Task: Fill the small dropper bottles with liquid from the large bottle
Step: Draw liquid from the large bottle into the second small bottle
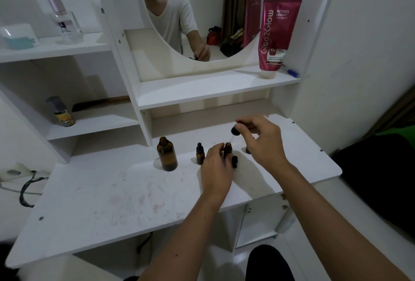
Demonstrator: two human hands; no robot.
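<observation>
The large amber bottle [167, 154] stands uncapped on the white table [112, 195]. To its right stands a small amber dropper bottle [200, 154] with its black cap on. My left hand [216, 169] holds a second small bottle [228, 149], which is open. My right hand [262, 138] pinches a black dropper cap [235, 130] just above it, its glass pipette pointing down toward the open neck. A loose black cap [234, 161] lies by my left hand. A third small bottle [247, 150] is mostly hidden behind my right hand.
A pink tube [277, 33] stands on the shelf under the round mirror [190, 22]. A small spray bottle [61, 112] sits on the left lower shelf, a clear bottle [65, 22] on the upper left shelf. The table's right edge ends near a dark seat.
</observation>
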